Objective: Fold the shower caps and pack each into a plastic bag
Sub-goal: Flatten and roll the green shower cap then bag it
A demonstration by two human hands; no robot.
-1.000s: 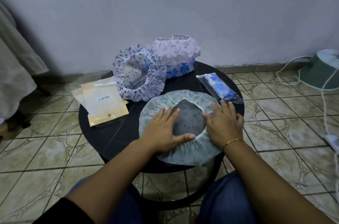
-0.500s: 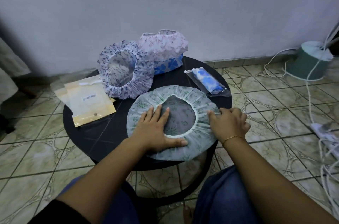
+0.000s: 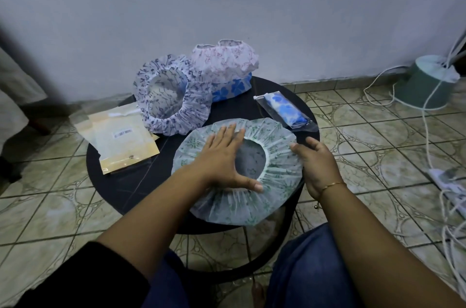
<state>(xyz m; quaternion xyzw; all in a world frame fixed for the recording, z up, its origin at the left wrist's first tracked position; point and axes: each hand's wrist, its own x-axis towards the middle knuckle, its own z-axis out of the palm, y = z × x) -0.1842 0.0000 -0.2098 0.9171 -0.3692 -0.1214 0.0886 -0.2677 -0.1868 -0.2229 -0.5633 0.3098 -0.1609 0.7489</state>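
Thin plastic green cap (image 3: 252, 209) is overhanging the counter (image 3: 121, 181) at 6 o'clock; left hand (image 3: 222, 159) is pressing flat-fingered, right hand (image 3: 317, 164) seemingly pinching its rim; it may slide off.

A round black table (image 3: 121, 189) is seen on a tiled floor (image 3: 378, 151). A green cap (image 3: 252, 204) is laid flat at the near edge. Behind it a purple cap (image 3: 174, 106) is propped up, with a pink cap (image 3: 227, 60) over a blue cap (image 3: 230, 88). Tan bags (image 3: 123, 141) are laid at the left. A packed bag (image 3: 285, 111) is laid at the right.
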